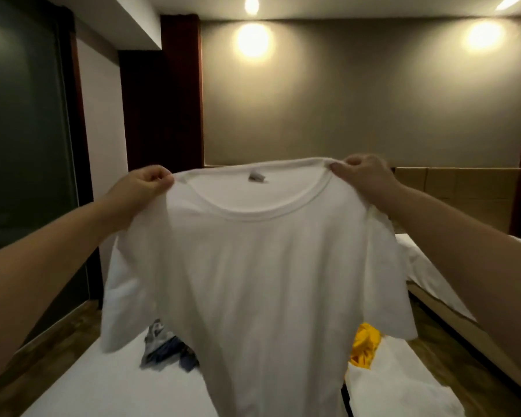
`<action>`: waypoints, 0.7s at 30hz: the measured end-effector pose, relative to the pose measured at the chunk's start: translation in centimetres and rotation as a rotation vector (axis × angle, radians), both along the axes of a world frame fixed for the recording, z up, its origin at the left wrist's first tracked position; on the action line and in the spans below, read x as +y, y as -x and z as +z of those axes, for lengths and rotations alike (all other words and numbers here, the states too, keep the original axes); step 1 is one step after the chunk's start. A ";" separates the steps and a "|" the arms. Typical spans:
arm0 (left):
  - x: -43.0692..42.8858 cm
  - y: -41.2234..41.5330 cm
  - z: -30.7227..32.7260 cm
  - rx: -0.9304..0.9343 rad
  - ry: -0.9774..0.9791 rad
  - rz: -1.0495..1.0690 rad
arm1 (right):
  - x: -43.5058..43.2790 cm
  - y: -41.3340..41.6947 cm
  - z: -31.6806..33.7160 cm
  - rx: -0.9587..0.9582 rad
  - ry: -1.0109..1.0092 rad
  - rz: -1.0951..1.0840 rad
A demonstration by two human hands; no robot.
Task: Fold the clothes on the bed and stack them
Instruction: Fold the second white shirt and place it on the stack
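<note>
**White T-shirt held up by both shoulders**

I hold a white T-shirt [253, 266] spread out in front of me, above the bed [97, 389]. My left hand [145, 183] pinches the cloth at one side of the neckline, fingers curled round the fabric. My right hand [364, 176] grips the other side the same way, thumb pressed on the collar. The shirt hangs open and faces me, with a small grey label [257, 176] showing inside the back of the neck. Both short sleeves droop at the sides, and the lower part runs out of the bottom of the view.

On the white sheet behind the shirt lies a crumpled dark blue and grey garment [166, 350] to the left. A yellow garment [364, 344] lies to the right, with another white piece [403, 386] just beside it (I cannot tell what kind). A second bed [427, 266] stands further right.
</note>
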State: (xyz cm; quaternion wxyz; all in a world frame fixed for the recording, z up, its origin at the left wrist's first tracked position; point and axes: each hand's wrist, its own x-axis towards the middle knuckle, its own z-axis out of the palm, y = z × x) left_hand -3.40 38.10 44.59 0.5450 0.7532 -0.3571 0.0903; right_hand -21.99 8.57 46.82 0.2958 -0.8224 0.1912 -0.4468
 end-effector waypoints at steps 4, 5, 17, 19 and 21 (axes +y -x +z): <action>-0.8 2.1 -4.4 0.456 -0.136 -0.164 | 1.4 -0.7 -5.2 0.149 -0.649 0.172; -1.4 2.7 -5.9 0.614 -0.025 -0.149 | 2.1 -0.7 -6.7 0.148 -0.779 0.217; -8.4 14.0 -20.3 0.447 0.315 0.040 | 14.1 -1.5 -22.9 -0.236 -0.631 0.219; -8.5 14.5 -21.1 0.450 0.321 0.045 | 14.5 -1.4 -23.9 -0.215 -0.564 0.213; -8.4 14.5 -21.8 0.459 0.314 0.042 | 14.8 -1.4 -25.0 -0.208 -0.584 0.225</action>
